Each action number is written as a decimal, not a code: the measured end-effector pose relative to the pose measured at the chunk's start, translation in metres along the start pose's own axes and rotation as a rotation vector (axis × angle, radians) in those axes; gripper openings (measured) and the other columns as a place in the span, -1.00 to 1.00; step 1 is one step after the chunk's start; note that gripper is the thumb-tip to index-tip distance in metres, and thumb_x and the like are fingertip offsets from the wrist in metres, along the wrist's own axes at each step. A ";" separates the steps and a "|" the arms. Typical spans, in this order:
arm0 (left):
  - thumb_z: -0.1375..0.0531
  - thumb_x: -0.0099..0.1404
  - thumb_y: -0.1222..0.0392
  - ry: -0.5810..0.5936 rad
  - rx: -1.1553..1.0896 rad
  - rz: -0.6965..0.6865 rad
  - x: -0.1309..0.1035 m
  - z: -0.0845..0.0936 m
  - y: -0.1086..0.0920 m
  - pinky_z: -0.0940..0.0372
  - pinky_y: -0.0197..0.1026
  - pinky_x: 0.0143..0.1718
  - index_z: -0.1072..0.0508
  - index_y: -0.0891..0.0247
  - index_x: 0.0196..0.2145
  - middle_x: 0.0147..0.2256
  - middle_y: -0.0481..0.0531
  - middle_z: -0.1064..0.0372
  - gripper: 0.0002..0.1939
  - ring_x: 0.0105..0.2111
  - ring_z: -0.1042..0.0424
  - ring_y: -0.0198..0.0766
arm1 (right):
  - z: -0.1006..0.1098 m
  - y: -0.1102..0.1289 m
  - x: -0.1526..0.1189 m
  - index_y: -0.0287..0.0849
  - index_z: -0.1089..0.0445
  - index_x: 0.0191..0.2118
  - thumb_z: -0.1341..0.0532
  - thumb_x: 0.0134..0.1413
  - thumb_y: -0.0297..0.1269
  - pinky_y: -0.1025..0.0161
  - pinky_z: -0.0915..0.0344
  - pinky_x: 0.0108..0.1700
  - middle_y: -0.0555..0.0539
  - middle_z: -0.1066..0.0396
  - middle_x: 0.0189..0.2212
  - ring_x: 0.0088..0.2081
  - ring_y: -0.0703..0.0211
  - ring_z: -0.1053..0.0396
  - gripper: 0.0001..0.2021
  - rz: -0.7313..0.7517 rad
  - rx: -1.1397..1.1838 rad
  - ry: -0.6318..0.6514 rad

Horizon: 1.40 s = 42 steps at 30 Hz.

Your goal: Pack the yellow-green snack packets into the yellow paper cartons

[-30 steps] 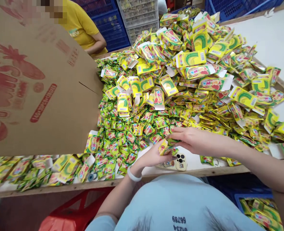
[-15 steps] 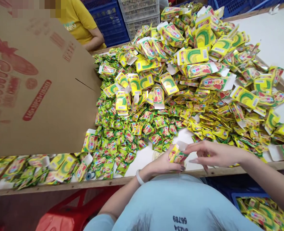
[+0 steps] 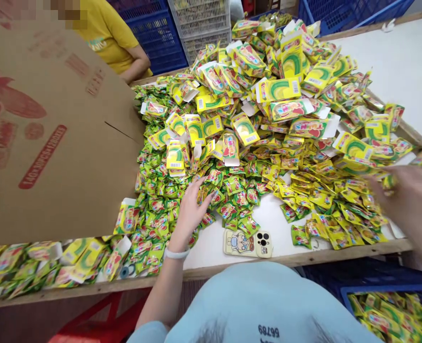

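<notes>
My left hand (image 3: 189, 214) reaches over the green candy sachets (image 3: 164, 205), its thumb and fingers apart at the edge of the heap. No box shows in it. Off to the right, my right hand (image 3: 404, 195) is smeared by motion beside the yellow sachets (image 3: 325, 186) and some small cartons. Whether its fingers hold anything cannot be made out. Many yellow and green cartons (image 3: 246, 128), several with white flaps raised, are piled over the sachets in front of me.
A large cardboard box (image 3: 64, 157) blocks the left side. A phone in a cartoon case (image 3: 244, 243) lies near the wooden table edge (image 3: 211, 271). Below right stands a blue crate (image 3: 346, 290) of cartons. Across the table is a person in a yellow shirt (image 3: 114, 38).
The small carton held at my waist is gone from my left hand. That hand has moved forward and left to the green sachets; my right hand has swung right. The phone is now uncovered.
</notes>
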<state>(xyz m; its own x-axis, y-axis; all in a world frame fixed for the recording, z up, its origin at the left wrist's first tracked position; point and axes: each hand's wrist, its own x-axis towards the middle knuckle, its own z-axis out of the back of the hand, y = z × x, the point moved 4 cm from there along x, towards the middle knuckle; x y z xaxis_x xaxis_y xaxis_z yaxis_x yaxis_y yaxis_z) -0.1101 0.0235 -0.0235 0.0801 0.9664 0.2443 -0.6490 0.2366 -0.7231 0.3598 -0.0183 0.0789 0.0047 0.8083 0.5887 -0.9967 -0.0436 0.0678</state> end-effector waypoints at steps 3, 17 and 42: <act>-0.18 0.36 -0.08 0.059 0.132 0.058 -0.014 -0.006 0.030 0.09 0.27 0.39 -0.16 0.22 0.34 0.36 0.26 -0.10 -0.31 0.39 -0.03 0.10 | -0.064 0.084 -0.021 -0.31 -0.52 -0.11 -0.09 0.33 0.05 0.08 -0.30 -0.16 -0.29 -0.56 -0.21 -0.16 -0.11 -0.43 -0.52 0.340 -0.046 0.183; -0.19 0.40 0.06 -0.196 0.262 -0.110 -0.046 -0.018 0.008 -0.08 0.20 0.32 -0.46 0.17 0.08 0.21 0.24 -0.30 -0.66 0.29 -0.20 0.06 | -0.097 0.136 -0.040 -0.18 -0.50 -0.28 -0.02 0.37 0.05 0.23 -0.18 -0.48 -0.16 -0.51 -0.43 -0.52 0.15 -0.37 -0.54 -0.003 0.500 0.320; 0.01 0.50 0.03 0.310 -0.315 -0.014 -0.053 -0.045 -0.027 -0.35 -0.22 -0.35 -0.33 0.27 0.07 -0.39 0.00 -0.44 -0.66 -0.46 -0.46 -0.23 | -0.105 0.240 -0.049 -0.13 -0.39 -0.21 -0.21 0.22 -0.15 0.27 -0.36 -0.35 -0.05 -0.48 -0.37 -0.39 0.19 -0.40 -0.83 -0.032 1.183 0.635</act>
<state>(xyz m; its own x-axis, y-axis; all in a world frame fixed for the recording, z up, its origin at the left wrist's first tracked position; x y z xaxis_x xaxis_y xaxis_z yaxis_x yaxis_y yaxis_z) -0.0629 -0.0297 -0.0456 0.3419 0.9359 0.0844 -0.3881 0.2225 -0.8943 0.1120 -0.0068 -0.0186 -0.3329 0.9349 0.1228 -0.3276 -0.2368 0.9147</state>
